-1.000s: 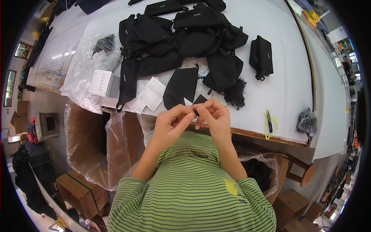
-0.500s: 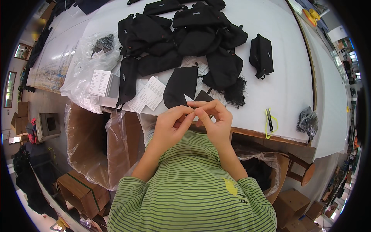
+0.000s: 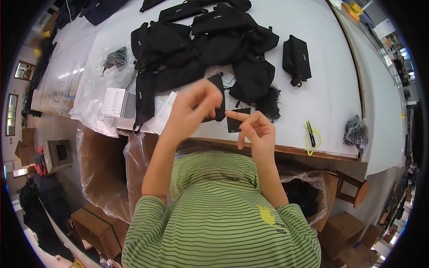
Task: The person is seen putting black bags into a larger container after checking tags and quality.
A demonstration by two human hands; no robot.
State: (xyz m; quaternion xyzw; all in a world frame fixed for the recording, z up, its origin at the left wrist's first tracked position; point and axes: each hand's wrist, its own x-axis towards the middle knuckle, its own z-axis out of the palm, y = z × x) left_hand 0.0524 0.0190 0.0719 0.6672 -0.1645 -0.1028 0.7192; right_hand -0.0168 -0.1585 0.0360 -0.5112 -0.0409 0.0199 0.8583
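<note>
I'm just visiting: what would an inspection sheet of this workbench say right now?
Surface: white table, wooden front edge.
Job's things: small black card pinched in the right hand; heap of black pouches behind; single pouch apart to the right.
Clutter: clear plastic bags, white paper tags, yellow-handled snips, bagged dark bundle.
Hands: left hand raised, fingers curled, whether it holds anything cannot be told.
Cables: nothing seen.
Surroundings: plastic-lined cardboard boxes below the table.

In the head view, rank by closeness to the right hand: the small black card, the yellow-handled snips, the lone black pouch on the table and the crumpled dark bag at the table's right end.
1. Small black card, pinched in the right hand.
2. Yellow-handled snips, just right of it on the table edge.
3. Lone black pouch, farther up the table.
4. Crumpled dark bag, far right end, close to call with the pouch.
</note>
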